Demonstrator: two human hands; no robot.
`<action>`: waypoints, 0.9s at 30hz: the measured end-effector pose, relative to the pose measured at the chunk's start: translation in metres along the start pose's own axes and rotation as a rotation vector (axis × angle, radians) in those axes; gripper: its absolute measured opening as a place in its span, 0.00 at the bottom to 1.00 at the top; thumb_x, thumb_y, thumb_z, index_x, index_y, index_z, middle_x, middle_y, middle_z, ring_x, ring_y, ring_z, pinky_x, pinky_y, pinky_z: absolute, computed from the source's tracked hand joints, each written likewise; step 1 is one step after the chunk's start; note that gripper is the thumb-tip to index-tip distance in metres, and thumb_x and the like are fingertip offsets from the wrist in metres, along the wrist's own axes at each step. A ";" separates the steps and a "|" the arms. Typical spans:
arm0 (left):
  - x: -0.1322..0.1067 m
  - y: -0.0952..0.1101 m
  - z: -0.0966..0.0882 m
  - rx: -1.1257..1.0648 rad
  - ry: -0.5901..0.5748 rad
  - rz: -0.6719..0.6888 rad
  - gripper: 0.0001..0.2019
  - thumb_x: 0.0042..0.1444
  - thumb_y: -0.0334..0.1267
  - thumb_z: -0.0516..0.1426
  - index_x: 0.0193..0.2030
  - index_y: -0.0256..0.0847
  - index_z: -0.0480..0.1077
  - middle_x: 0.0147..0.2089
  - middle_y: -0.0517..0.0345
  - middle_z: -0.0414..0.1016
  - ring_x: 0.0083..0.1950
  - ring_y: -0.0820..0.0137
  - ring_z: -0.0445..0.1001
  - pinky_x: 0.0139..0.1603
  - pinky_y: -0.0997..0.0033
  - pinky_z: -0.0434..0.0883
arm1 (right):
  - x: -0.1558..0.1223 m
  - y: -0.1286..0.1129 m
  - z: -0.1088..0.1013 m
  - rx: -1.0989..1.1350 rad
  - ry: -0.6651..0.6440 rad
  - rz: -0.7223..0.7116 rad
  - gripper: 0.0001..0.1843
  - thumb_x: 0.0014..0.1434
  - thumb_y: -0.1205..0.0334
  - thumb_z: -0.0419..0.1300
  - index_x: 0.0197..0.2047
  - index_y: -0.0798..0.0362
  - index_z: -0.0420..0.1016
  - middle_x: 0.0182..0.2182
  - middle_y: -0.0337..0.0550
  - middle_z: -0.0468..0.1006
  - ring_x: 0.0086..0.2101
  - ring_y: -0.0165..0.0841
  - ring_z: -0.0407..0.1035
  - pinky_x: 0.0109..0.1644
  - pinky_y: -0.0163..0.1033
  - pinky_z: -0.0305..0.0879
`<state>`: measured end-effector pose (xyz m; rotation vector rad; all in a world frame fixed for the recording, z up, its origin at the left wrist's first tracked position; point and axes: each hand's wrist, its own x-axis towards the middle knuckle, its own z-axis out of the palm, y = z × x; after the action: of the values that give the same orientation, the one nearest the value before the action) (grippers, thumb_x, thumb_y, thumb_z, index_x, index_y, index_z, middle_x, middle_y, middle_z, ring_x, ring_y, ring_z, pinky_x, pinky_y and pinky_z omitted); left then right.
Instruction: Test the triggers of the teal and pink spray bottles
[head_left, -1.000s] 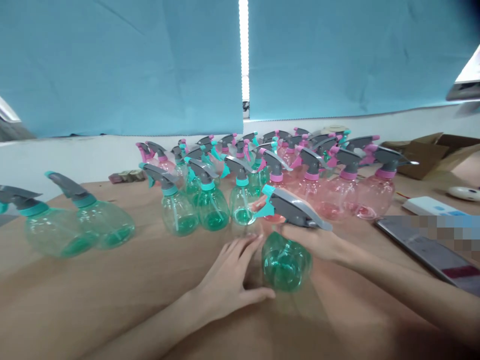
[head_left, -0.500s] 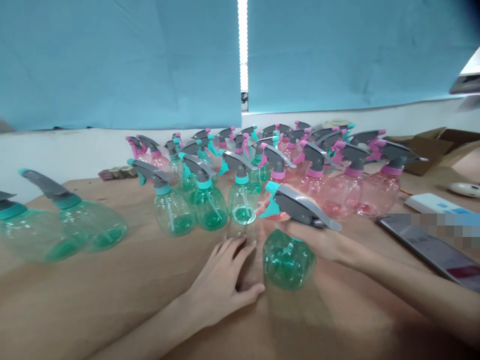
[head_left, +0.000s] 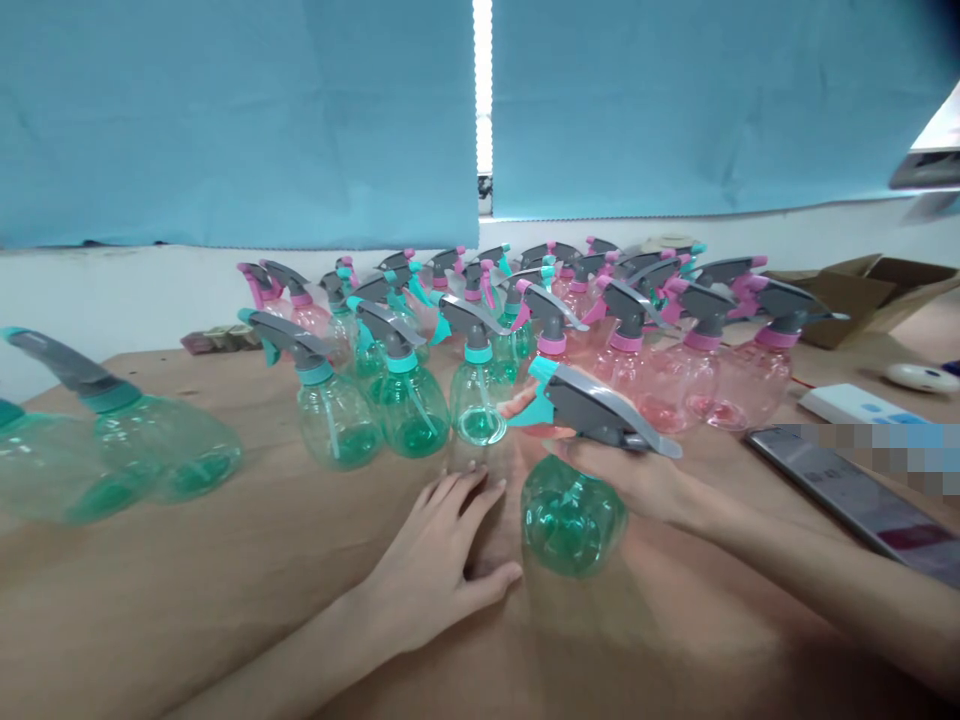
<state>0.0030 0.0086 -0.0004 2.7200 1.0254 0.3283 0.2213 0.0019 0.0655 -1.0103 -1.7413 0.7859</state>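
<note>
Here, green bottle (head_left: 574,520) in right hand (head_left: 639,480)

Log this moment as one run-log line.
right hand: holds green spray bottle at its neck, tilted | left hand: flat on table beside it | behind: standing spray bottles

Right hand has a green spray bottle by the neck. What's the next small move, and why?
Probably stand the green spray bottle upright beside the front-row green bottle: the right hand holds it tilted, base toward the camera, the left hand lies flat beside it, and the table there looks free.
</note>
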 end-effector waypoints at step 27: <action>0.000 0.000 0.000 0.058 -0.012 0.024 0.31 0.60 0.53 0.56 0.64 0.37 0.60 0.66 0.40 0.59 0.66 0.51 0.56 0.62 0.47 0.59 | 0.002 0.013 -0.002 -0.004 -0.149 -0.089 0.20 0.51 0.74 0.52 0.43 0.46 0.74 0.43 0.39 0.79 0.40 0.34 0.76 0.41 0.40 0.75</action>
<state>0.0031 0.0087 -0.0004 2.7840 1.0156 0.2897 0.2260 0.0096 0.0563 -0.8895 -1.9021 0.8183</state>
